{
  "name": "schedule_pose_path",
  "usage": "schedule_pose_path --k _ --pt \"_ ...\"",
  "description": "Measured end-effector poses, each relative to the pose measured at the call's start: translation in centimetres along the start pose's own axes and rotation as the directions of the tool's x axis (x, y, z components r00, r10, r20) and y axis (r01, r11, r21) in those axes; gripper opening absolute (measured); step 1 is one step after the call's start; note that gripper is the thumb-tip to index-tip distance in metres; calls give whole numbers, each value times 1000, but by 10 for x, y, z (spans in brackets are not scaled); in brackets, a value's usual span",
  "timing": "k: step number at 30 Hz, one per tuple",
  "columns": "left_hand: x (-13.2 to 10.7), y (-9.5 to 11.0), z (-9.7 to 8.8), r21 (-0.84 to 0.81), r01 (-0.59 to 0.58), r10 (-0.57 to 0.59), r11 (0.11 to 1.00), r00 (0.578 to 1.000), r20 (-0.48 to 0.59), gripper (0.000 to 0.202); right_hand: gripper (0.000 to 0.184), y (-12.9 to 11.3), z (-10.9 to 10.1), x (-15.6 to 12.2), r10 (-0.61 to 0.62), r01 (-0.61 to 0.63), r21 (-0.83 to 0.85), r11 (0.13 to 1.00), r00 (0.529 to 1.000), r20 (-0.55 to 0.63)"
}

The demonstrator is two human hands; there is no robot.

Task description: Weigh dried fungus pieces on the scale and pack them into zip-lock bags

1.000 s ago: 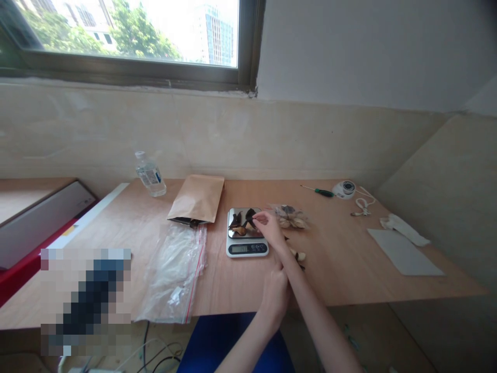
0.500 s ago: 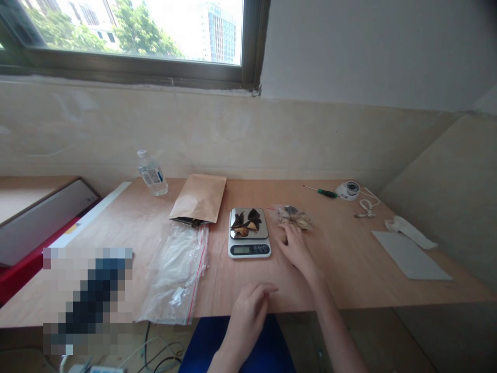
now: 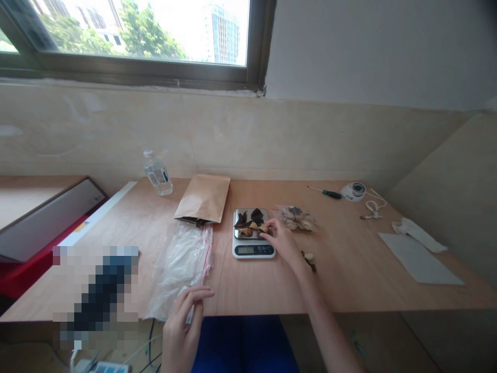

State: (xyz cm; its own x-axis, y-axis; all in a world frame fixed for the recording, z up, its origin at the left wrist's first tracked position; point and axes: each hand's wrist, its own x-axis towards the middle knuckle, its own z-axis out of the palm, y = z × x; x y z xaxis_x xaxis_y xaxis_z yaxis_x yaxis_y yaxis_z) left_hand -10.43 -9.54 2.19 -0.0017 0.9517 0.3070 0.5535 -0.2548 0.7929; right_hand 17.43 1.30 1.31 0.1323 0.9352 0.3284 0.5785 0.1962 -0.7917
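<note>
My right hand (image 3: 284, 242) reaches over the front right of the digital kitchen scale (image 3: 254, 252). Its thumb and fingers pinch a dried brown piece (image 3: 264, 228) at the plate's edge. Several dark, curled dried pieces (image 3: 257, 215) lie on the plate; the display digits are too blurred to read. My left hand (image 3: 181, 325) hovers at the table's front edge by a clear zip bag (image 3: 176, 264), fingers loosely bent and apart, holding nothing. Right of the scale lies a clear bag of dried pieces (image 3: 298, 219). Another dried piece (image 3: 309, 259) lies beside my right forearm.
A brown paper pouch (image 3: 205, 199) lies left of the scale, its dark mouth facing me. Behind it stands a water bottle (image 3: 158, 176). At right are a green-handled screwdriver (image 3: 332, 195), a white dome camera (image 3: 354, 191), a white cloth (image 3: 419, 235) and a grey sheet (image 3: 421, 261).
My right hand has moved left from the bag of dried pieces to the scale plate, with a dried piece in its fingers. My left hand has shifted left, towards the empty zip bag.
</note>
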Motion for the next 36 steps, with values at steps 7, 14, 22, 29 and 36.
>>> schedule_pose_path --k 7,14,22,29,36 --pt "1 -12 -5 95 9 -5 995 999 -36 26 24 -10 -6 -14 -84 83 -52 995 996 -16" --pt "10 -39 -10 241 14 5 970 997 -78 28 20 -22 -16 -75 -57 47 -43 998 960 -273" --pt "15 -57 3 426 -19 48 905 997 -56 49 18 -50 22 -148 6 0 71 997 995 -96" --pt "21 -48 5 387 -23 43 922 998 -42 40 21 -69 53 -158 -75 72 91 993 997 26" --pt "82 -16 9 289 -119 131 950 991 -23 36 20 -63 50 -157 -81 80 78 994 997 4"
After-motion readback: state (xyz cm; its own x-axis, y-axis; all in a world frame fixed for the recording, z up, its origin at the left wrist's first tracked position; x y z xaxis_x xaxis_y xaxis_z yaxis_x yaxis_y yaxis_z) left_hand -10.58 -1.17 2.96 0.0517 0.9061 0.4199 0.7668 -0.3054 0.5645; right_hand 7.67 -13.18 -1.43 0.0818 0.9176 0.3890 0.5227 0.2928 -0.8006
